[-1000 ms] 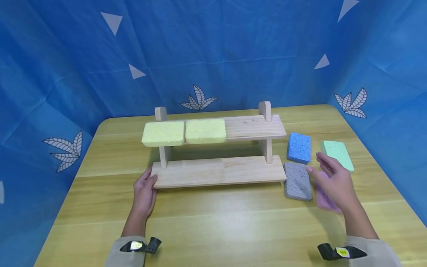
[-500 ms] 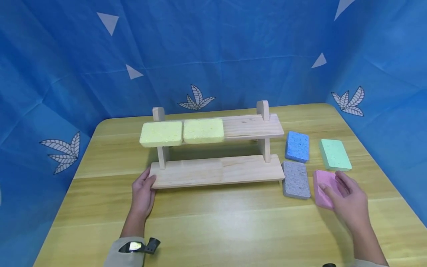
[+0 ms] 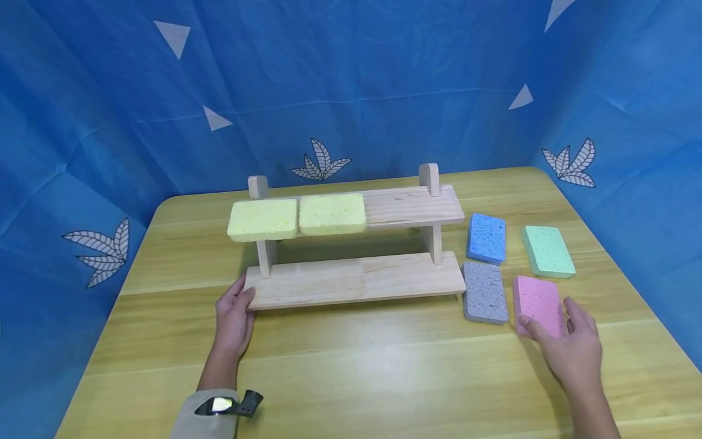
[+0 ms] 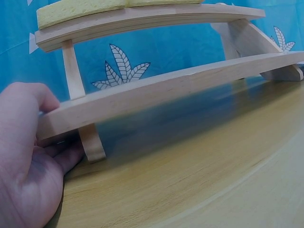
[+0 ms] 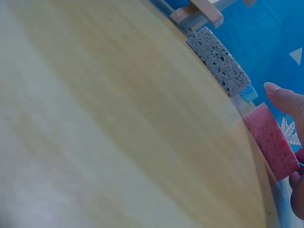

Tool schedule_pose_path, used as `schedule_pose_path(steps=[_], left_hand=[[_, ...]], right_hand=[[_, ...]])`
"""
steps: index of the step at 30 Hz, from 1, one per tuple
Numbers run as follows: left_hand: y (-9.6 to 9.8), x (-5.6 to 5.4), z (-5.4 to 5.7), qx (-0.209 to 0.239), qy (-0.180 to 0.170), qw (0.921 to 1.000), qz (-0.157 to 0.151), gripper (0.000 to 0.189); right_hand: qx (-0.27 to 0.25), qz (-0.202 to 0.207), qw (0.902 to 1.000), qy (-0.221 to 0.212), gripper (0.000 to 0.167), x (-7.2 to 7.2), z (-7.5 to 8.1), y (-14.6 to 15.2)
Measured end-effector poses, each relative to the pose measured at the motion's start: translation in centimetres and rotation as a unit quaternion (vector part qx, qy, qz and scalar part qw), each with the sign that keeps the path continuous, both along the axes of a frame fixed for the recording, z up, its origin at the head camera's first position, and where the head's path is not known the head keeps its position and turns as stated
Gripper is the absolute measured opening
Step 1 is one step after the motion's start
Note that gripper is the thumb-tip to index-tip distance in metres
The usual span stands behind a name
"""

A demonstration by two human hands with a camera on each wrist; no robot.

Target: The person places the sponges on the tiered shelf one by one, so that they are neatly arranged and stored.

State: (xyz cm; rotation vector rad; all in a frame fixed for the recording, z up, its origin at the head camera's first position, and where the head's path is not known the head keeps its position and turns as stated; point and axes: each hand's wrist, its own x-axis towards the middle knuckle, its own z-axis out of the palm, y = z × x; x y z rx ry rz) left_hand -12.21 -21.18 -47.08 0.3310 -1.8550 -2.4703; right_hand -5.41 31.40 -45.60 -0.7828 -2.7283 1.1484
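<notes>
A two-tier wooden shelf (image 3: 356, 280) stands on the table, with two pale yellow sponges (image 3: 263, 219) side by side on its upper tier. My left hand (image 3: 233, 320) grips the left end of the lower board; the left wrist view shows the thumb over the board and fingers beneath it. My right hand (image 3: 576, 350) is at the pink sponge (image 3: 540, 302), its thumb over the near left corner and its fingers along the right edge. In the right wrist view the thumb (image 5: 284, 99) appears apart from the sponge, while the fingertips are close to its side.
Left of the pink sponge lies a grey sponge (image 3: 485, 294), close to the shelf's right end. Behind them are a blue sponge (image 3: 486, 238) and a mint green sponge (image 3: 548, 251). A blue patterned cloth (image 3: 351, 79) hangs around the wooden table (image 3: 362, 378).
My right hand has come down from above the grey and pink sponges and drawn back to the pink sponge's near right side. My left hand keeps its grip on the shelf.
</notes>
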Motion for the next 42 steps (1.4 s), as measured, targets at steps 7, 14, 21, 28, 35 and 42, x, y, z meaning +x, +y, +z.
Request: schedule_pose_path(steps=[7,14,21,28,35,42], left_hand=[[0.0,0.0,0.0,0.003,0.001,1.0000,0.001,0.052],[0.0,0.0,0.0,0.007,0.005,1.0000,0.002,0.052],[0.0,0.0,0.0,0.012,0.003,0.9999,0.003,0.053],[0.0,0.1,0.1,0.007,-0.003,1.0000,0.002,0.053],[0.0,0.0,0.1,0.007,0.005,0.9999,0.005,0.052],[0.0,0.0,0.0,0.005,0.003,1.0000,0.005,0.052]], right_hand=[[0.013,-0.005,0.9997,-0.022,0.099,0.4,-0.3,-0.4],[0.017,0.000,0.9995,-0.027,0.100,0.4,-0.2,-0.8],[0.024,0.005,0.9993,-0.028,0.097,0.4,-0.1,-0.8],[0.005,0.003,0.9991,-0.042,0.095,0.5,0.3,-0.5],[-0.025,-0.005,0.9989,-0.040,0.095,0.5,1.1,-0.2],[-0.038,0.008,0.9993,-0.002,0.091,0.2,2.3,-0.4]])
